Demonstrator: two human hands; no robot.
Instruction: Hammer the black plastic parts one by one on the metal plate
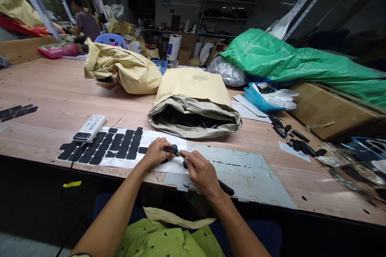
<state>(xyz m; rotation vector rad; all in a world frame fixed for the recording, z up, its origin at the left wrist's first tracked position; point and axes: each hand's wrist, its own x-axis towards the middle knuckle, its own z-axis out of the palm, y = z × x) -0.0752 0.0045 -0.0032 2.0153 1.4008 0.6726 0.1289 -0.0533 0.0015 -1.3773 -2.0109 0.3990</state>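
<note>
Near the table's front edge, my left hand (157, 152) is closed on a small black part (173, 148) with a rounded end. My right hand (200, 170) pinches a thin metal tool (180, 153) whose tip meets that part; its exact kind is unclear. A black handle (225, 187) shows beside my right wrist, and I cannot tell whether it belongs to the same tool. Under both hands lie a white sheet (147, 138) and a grey plate (256, 168). Rows of black rounded adhesive pads (120, 142) cover the sheet's left side.
Ahead stands an open paper sack (193, 84) with dark parts inside; another sack (123, 66) lies behind it. A white handheld device (90, 128) rests on the left. To the right are loose black parts (298, 144), a blue basket (262, 98) and a carton (334, 112). A person (86, 22) sits far left.
</note>
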